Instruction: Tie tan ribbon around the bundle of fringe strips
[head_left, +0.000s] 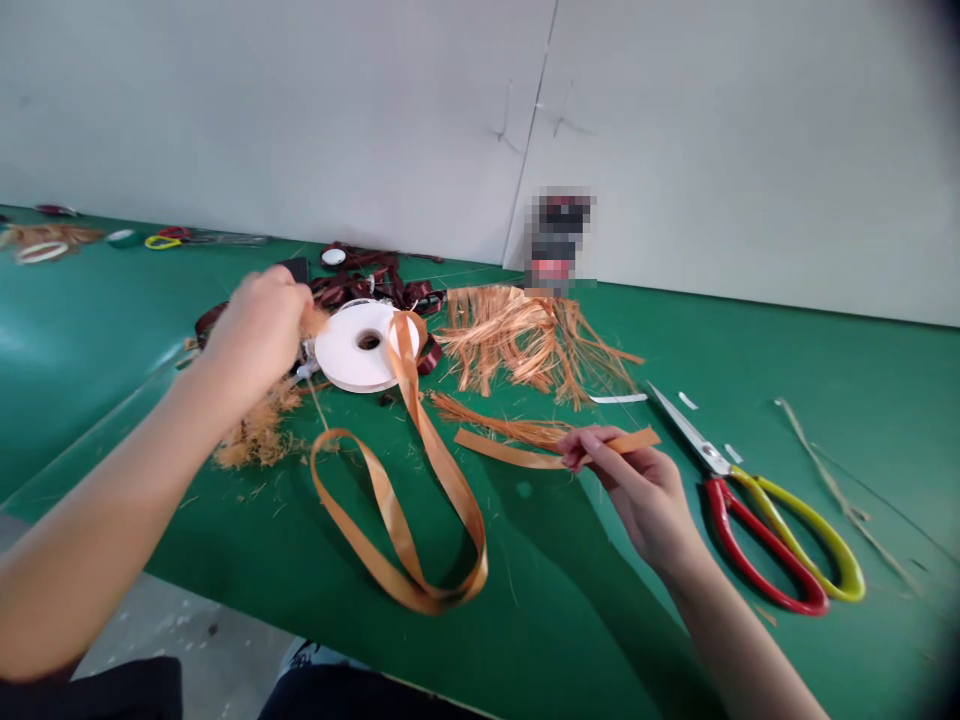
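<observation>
the left hand (259,335) is at the far left, its fingers curled together around a tuft of orange fibres (313,322). loose frayed fibres (259,430) lie below it on the green table (525,620). next comes a white ribbon spool (356,345), its orange satin ribbon (409,490) looping down the table, then a frayed orange fringe (525,340). the right hand (637,490) pinches a strip of orange ribbon (626,440) between thumb and fingertips, just left of red-and-yellow scissors (757,553).
</observation>
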